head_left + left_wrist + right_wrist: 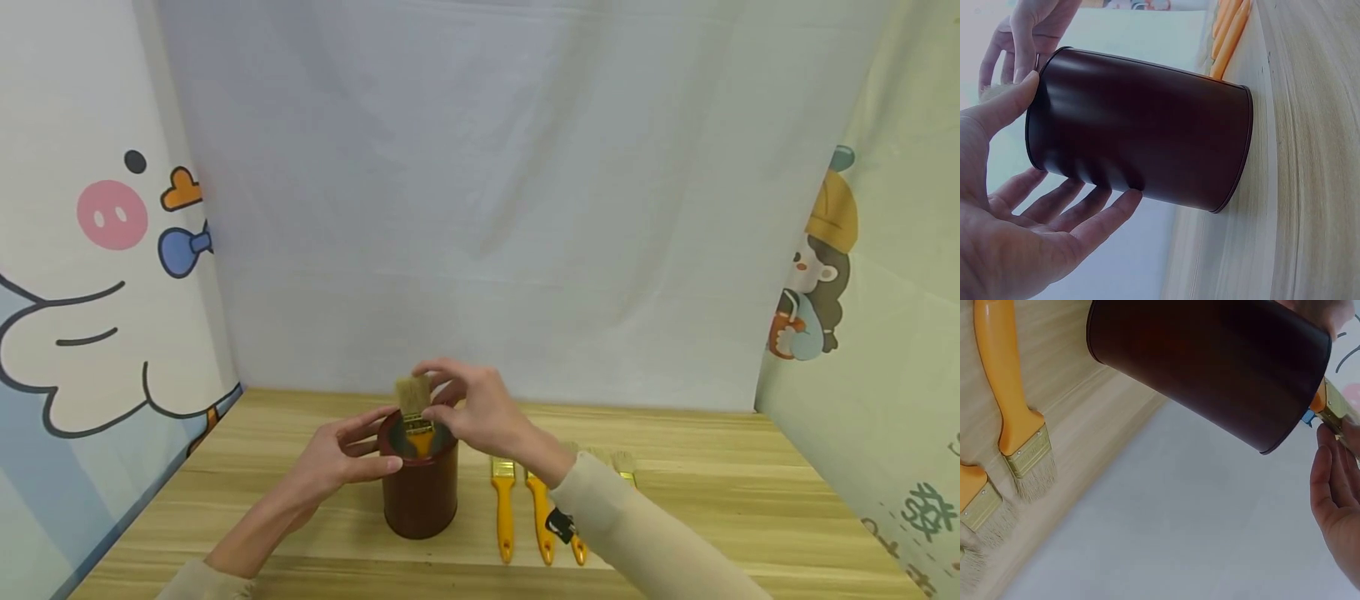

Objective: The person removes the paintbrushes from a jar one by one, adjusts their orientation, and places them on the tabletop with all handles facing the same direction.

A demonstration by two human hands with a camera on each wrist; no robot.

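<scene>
A dark red-brown cylindrical container (420, 500) stands upright on the table. My left hand (337, 454) holds it near the rim, its thumb on the near side and its fingers on the far side; the left wrist view shows these fingers (1100, 225) spread along the wall. With bristles up, a paintbrush (413, 397) has its orange handle inside the container. My right hand (480, 408) pinches this brush around its metal band and bristles above the rim. The handle's lower end is hidden by the container.
Right of the container, several orange-handled paintbrushes (505, 508) lie side by side, bristles away from me, partly covered by my right forearm. The wooden table (300, 567) meets a pale cloth backdrop (525, 208). Printed cartoon walls (97, 333) flank both sides.
</scene>
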